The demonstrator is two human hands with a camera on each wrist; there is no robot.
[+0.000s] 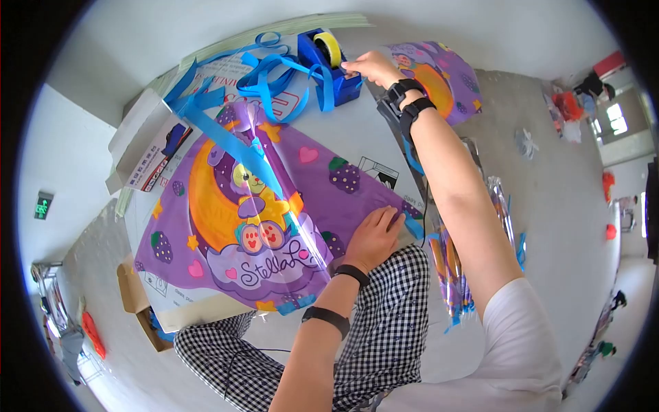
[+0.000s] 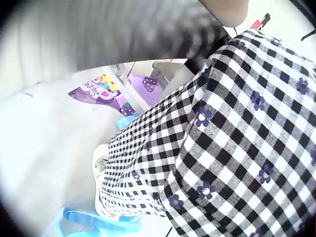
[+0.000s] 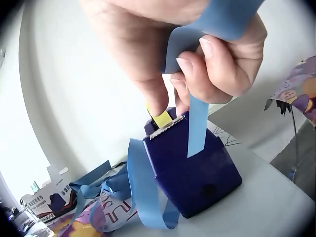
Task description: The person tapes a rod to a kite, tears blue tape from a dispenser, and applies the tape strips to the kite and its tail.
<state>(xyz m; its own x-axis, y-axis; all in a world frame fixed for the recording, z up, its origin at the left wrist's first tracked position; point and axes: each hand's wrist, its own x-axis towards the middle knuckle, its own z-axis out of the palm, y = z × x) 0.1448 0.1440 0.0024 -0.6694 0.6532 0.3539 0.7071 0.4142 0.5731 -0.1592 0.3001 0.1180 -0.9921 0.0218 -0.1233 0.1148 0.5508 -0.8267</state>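
A purple kite (image 1: 312, 182) printed with a cartoon figure on a moon lies spread over a white board in the head view. My left hand (image 1: 374, 237) rests on its right-hand corner, fingers relaxed. At the far side, my right hand (image 1: 376, 67) is at the blue tape dispenser (image 1: 347, 89), which carries a yellow tape roll (image 1: 328, 49). The right wrist view shows a blue ribbon (image 3: 198, 128) gripped in the curled fingers, its short end hanging before the dispenser. The thumb and a fingertip meet the yellow tape (image 3: 162, 119) at the toothed cutter.
Loose blue ribbon (image 1: 269, 82) lies in loops beside the dispenser, and one strip crosses the kite. An open white box (image 1: 147, 141) stands at the left. Another printed purple sheet (image 1: 446, 82) lies at the far right, with packaged bundles (image 1: 453, 275) near the right arm.
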